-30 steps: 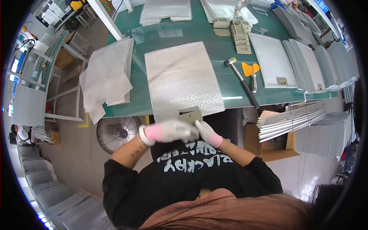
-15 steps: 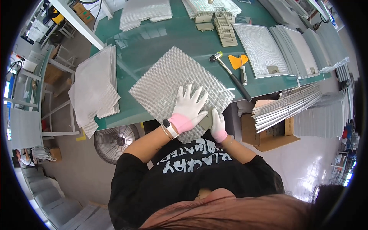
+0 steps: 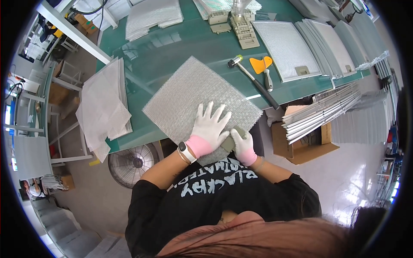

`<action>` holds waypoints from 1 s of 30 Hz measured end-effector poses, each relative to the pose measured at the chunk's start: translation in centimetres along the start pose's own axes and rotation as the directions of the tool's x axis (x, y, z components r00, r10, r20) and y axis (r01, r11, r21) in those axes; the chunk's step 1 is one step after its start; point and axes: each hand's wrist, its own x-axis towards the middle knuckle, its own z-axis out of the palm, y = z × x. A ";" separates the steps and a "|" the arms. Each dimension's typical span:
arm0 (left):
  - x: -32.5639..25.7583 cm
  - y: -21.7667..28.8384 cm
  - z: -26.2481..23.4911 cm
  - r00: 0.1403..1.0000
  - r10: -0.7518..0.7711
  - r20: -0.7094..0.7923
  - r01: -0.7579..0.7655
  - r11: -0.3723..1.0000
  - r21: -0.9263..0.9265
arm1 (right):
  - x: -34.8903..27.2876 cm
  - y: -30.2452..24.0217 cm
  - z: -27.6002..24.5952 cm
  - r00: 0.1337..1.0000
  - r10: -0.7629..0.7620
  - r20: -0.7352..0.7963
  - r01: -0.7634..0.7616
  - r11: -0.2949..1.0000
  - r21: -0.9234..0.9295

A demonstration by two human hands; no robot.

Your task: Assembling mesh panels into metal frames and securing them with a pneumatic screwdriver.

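Observation:
A silver mesh sheet (image 3: 185, 92) lies turned cornerwise on the bench, its near corner reaching over the front edge toward my body. My left hand (image 3: 208, 131), in a white glove with a pink cuff, presses flat on the sheet with fingers spread. At the sheet's near right edge, my right hand (image 3: 243, 147), gloved alike, is closed on a small grey-beige plastic latch plate (image 3: 229, 145). Its thumb rests on top of the plate; the fingers beneath are hidden. My left thumb reaches close to the same plate.
On the green bench (image 3: 150, 56) lie a hammer (image 3: 258, 84), an orange scraper (image 3: 260, 64) and a tool with a grey handle (image 3: 268, 81). Beige plastic parts (image 3: 246, 36) are stacked behind. Mesh sheets (image 3: 101, 96) overhang at left; framed panels (image 3: 286, 49) lie right. A floor fan (image 3: 134, 165) stands below.
My right hand has shifted from the plate's side to a grip with its thumb over the top. My left hand stays flat on the sheet. A shiny silvery thing now shows above the stacked parts.

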 end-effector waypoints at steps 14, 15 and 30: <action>-0.7 -1.1 -0.1 0.999 0.026 0.023 -0.020 0.976 -0.219 | 0.8 -0.2 -0.8 0.998 0.013 0.066 -0.019 0.996 0.084; -0.6 -1.1 -0.1 0.999 0.029 0.020 -0.024 0.977 -0.213 | 0.8 -0.1 -0.8 0.999 -0.010 0.049 0.008 0.999 0.041; 2.2 -6.9 -1.3 0.982 0.188 0.028 -0.186 0.980 -0.064 | 3.8 -1.6 1.0 0.753 0.428 0.501 -0.110 0.831 -0.545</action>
